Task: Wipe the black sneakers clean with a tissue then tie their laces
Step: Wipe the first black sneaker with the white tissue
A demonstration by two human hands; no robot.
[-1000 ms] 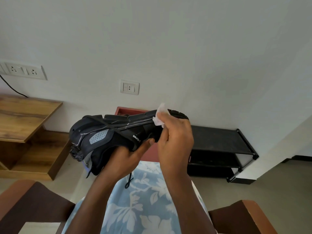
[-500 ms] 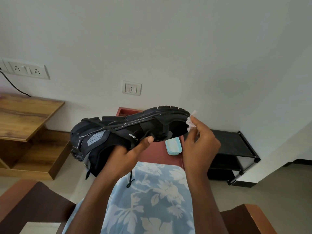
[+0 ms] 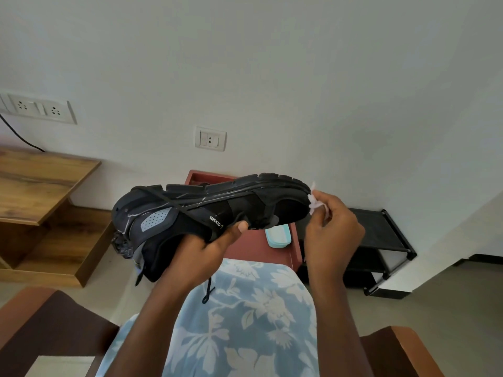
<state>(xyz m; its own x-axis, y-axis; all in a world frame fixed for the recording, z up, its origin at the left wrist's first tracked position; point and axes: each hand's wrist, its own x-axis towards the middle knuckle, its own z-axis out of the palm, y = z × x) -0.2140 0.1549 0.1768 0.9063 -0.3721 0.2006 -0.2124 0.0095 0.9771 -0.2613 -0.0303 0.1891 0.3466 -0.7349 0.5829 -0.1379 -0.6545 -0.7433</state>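
While a black sneaker (image 3: 212,210) is held sole-up on its side, its upper is gripped by the curled fingers and thumb of the left hand (image 3: 201,251). A crumpled white tissue (image 3: 314,204) is pinched in the right hand (image 3: 332,229), its fingertips held at the toe tip. Pale scuff lines are seen along the chunky sole, and a loose lace (image 3: 208,291) is seen hanging under the left wrist.
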